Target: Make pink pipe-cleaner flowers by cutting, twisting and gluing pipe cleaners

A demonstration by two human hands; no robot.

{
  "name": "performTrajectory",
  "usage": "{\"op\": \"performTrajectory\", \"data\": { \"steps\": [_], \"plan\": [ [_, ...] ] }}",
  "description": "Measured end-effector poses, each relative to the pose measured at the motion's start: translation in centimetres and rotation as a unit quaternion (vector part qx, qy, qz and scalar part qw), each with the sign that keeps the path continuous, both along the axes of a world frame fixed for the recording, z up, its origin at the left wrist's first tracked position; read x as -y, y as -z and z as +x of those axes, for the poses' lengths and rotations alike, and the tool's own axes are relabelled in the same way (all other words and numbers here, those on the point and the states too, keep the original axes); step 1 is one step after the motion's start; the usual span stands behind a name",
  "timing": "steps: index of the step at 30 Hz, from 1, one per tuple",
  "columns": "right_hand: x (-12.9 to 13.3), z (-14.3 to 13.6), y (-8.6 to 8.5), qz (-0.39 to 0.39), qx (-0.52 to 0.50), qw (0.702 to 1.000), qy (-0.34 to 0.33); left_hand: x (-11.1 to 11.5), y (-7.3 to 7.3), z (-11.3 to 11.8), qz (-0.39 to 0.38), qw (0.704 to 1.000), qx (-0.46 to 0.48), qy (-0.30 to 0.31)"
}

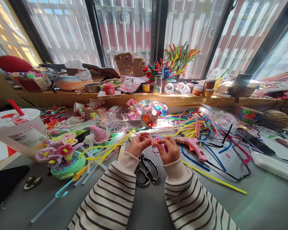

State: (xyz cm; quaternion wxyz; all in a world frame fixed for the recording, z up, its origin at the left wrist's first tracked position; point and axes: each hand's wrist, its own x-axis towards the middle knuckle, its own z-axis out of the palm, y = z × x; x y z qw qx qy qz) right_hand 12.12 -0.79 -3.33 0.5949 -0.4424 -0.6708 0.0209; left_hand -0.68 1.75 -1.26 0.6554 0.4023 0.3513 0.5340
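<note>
Between my two hands, at the middle of the desk, is a small fuzzy pink pipe cleaner piece (155, 140). My left hand (138, 145) pinches its left side with thumb and fingertips. On the other side my right hand (169, 150) grips it the same way, the fingers partly covering it. Black-handled scissors (146, 177) lie on the desk below and between my wrists, handles toward me. Pink clippings (156, 151) are scattered beneath the piece. Just right of my right hand rests a pink glue gun (194, 147) with its black cord.
Pipe cleaners (194, 126) in many colours are heaped at the back right. On the left stand a drink cup (26, 134) and fuzzy flowers (60, 150) on a green base. Glue sticks (44, 209) lie in front of them. A white power strip (273, 166) sits far right.
</note>
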Motion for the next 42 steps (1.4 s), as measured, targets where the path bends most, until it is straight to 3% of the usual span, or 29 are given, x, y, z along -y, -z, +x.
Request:
{"op": "performTrajectory", "data": {
  "steps": [17,27,31,37,42],
  "plan": [
    [0.1,0.0,-0.2,0.001,0.000,1.000,-0.008,0.1,0.0,0.0,0.001,1.000,0.004,0.003],
    [1.2,0.1,-1.6,-0.061,-0.026,0.998,-0.007,0.1,-0.3,0.0,-0.008,1.000,0.016,-0.010],
    [0.8,0.3,-1.2,-0.066,-0.075,0.995,0.011,0.1,-0.4,0.0,-0.011,0.999,0.034,0.000],
    [0.3,-0.1,-0.5,-0.101,-0.086,0.990,-0.048,0.1,-0.3,0.0,-0.003,0.999,0.045,0.024],
    [0.4,-0.1,-0.6,-0.084,-0.093,0.992,-0.029,0.1,-0.2,0.0,0.000,0.998,0.049,0.035]
  ]
}}
